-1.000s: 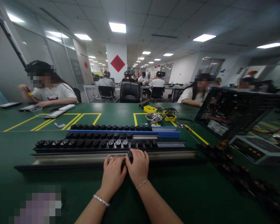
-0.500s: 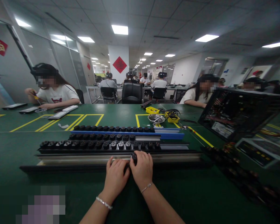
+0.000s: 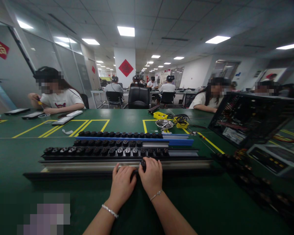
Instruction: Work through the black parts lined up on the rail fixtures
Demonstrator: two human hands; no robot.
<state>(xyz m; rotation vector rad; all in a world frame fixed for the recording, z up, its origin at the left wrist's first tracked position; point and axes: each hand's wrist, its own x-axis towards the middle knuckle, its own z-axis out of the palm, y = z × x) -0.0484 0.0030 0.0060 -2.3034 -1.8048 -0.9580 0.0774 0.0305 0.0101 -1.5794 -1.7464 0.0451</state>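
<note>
A long metal channel [image 3: 80,165] with black edges lies across the table before me. Over its near edge curl the fingers of my left hand [image 3: 123,182], gripping the channel around its middle. My right hand [image 3: 151,176] pinches a small black socket module [image 3: 143,164] at the channel, just right of my left hand. Whether the module sits inside the channel is partly hidden by my fingers. Behind it stand a black strip filled with sockets [image 3: 112,151], another shorter socket row [image 3: 107,143] and a blue strip [image 3: 177,142] with black sockets along it.
On the right, many loose black sockets [image 3: 257,189] lie near a power supply unit [image 3: 271,160] and an open computer case [image 3: 250,120]. A steel bowl [image 3: 164,124] and yellow bins [image 3: 160,115] are farther back. Co-workers sit at left and right.
My right hand has shifted slightly right along the channel with the socket module. My left hand stays at nearly the same place on the channel.
</note>
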